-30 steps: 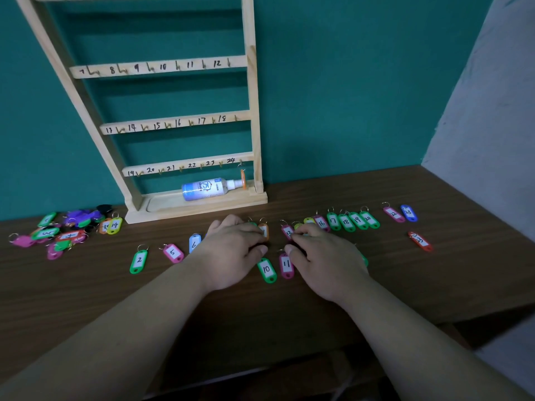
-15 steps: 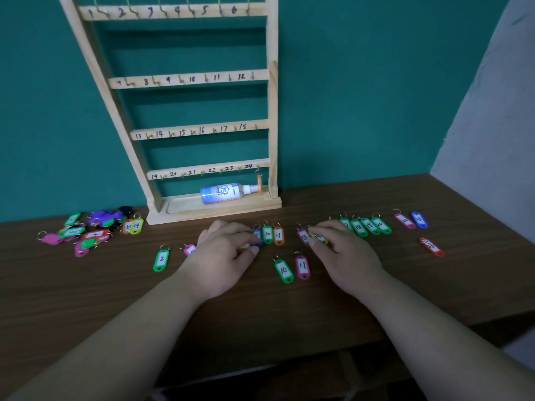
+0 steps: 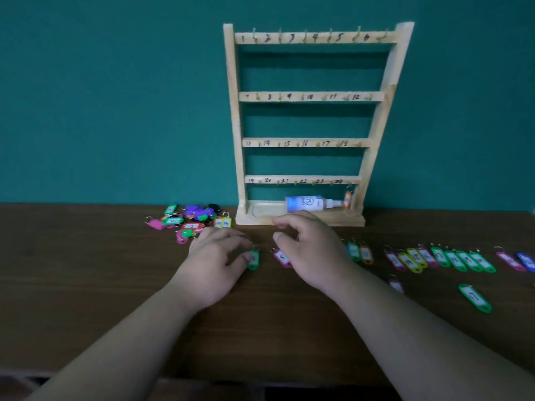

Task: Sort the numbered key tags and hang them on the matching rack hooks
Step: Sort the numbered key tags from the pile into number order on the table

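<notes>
Tabletop (image 3: 260,328), dark wood, open nearward. Pale wooden hook rack (image 3: 307,143) just behind right hand (image 3: 314,254), loosely curled, empty, over pink plastic tag (image 3: 282,258); left hand (image 3: 215,266), fingers straight, touches green tag (image 3: 254,260).

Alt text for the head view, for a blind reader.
Two hands work on a brown table: left hand at a green tag, right hand above a pink tag. Behind stands a wooden rack of numbered hooks, one orange tag hanging; tag pile left, tag row right.
</notes>
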